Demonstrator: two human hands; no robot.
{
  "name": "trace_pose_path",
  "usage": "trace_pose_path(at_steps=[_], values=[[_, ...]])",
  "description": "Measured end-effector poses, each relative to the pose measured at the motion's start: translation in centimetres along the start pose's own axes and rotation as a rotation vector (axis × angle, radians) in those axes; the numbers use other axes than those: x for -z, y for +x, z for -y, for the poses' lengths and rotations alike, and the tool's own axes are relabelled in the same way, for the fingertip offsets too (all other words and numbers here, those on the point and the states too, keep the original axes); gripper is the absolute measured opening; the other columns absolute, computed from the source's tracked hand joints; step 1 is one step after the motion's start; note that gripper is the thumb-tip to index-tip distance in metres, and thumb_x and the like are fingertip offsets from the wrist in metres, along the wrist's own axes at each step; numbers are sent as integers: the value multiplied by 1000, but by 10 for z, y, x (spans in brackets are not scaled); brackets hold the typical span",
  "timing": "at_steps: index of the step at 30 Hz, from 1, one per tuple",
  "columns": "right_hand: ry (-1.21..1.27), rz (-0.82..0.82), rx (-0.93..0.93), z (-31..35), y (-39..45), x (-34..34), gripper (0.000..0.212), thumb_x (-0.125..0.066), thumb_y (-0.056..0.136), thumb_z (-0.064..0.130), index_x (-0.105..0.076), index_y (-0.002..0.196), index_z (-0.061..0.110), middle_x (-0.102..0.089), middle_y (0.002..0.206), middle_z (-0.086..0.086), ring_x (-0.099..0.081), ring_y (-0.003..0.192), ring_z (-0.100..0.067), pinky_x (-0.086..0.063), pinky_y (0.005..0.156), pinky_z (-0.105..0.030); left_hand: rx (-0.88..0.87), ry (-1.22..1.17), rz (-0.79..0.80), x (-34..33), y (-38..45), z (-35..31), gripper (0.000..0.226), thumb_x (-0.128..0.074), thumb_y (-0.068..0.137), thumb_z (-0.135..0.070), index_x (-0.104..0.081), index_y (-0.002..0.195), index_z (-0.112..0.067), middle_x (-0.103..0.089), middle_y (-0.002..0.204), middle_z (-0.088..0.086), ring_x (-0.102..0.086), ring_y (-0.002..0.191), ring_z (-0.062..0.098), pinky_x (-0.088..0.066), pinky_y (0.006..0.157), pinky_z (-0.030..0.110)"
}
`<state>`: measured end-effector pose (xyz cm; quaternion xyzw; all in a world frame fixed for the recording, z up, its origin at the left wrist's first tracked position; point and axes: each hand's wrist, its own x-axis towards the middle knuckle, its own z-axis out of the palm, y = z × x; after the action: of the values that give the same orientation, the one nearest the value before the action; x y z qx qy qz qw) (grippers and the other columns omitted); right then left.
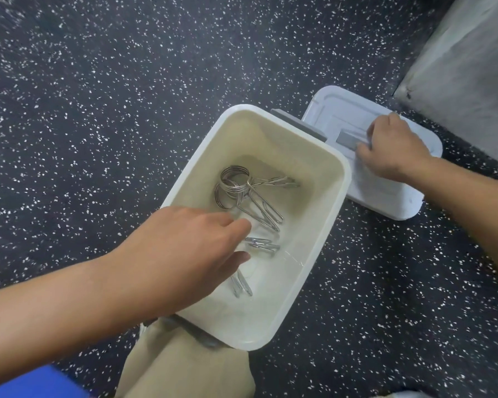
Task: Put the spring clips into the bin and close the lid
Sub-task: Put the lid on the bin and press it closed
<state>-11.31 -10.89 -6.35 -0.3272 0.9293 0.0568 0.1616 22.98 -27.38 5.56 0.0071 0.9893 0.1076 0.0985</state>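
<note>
Spring clips [243, 193] are lying inside the white bin [332, 196], a tangle of steel coils and long wire handles on its floor, with more wire handles showing near the left hand [184, 248]. That hand is reaching down into the bin from the near left side, palm down, its grip loosely spread with the fingers [236, 225] pointing toward the clips; whether the fingertips are touching any wire cannot be told, since the hand is covering the clips beneath it. The right hand [391, 147] is resting on the white lid [339, 110], its grip curled around the lid's grey handle [348, 138], fingers hooked over the bar. The lid is lying flat on the floor [112, 96] just beside the bin's far right rim, partly tucked behind it, so the bin is standing open. A grey latch [299, 123] is sticking out from the bin's far edge, next to the lid. The bin is sitting at an angle on the dark speckled floor, its near corner overlapping a khaki trouser leg [184, 369]. Both forearms are bare. A blurred blue patch [32, 383] is showing at the lower left corner, and a pale grey block [466, 67] is standing on the floor at the upper right, well apart from the bin.
</note>
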Motion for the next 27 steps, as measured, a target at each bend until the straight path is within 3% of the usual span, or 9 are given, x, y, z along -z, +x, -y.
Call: trace_pose_path(at_steps=[5, 15, 20, 25, 27], values=[[-106, -51, 192, -16, -4, 4, 36, -52, 92, 37, -53, 111, 7, -54, 114, -20, -54, 100, -39, -47, 83, -48, 2, 27, 19, -1, 3, -3, 33, -40, 92, -49, -55, 81, -22, -55, 60, -5, -61, 50, 28, -36, 40, 33], [-398, 40, 267, -8, -5, 16, 46, -41, 95, 37, -52, 120, -1, -57, 117, -23, -56, 105, -38, -44, 84, -44, -32, 16, -10, 8, 13, -18, 30, -43, 91, -48, -52, 78, -22, -56, 59, -5, -60, 48, 29, -31, 42, 32], [-368, 52, 222, -25, -22, 25, 53, -44, 92, 43, -52, 119, -2, -58, 115, -24, -57, 101, -38, -42, 76, -42, -36, 54, -10, 17, 11, -20, 30, -42, 92, -49, -52, 81, -23, -59, 62, -5, -63, 51, 28, -26, 43, 30], [-233, 80, 92, -42, -67, 47, 47, -46, 91, 45, -52, 106, 1, -56, 104, -21, -58, 90, -37, -39, 69, -41, 2, 9, -16, 30, 5, -22, 37, -33, 96, -57, -56, 96, -29, -67, 76, -9, -69, 66, 25, -49, 48, 35], [-174, 130, 36, -38, -92, 56, 40, -49, 90, 46, -47, 97, 6, -49, 96, -15, -55, 84, -35, -39, 67, -38, 19, -24, -20, 35, 3, -23, 35, -36, 97, -58, -58, 103, -30, -69, 84, -11, -71, 74, 24, -51, 53, 35]])
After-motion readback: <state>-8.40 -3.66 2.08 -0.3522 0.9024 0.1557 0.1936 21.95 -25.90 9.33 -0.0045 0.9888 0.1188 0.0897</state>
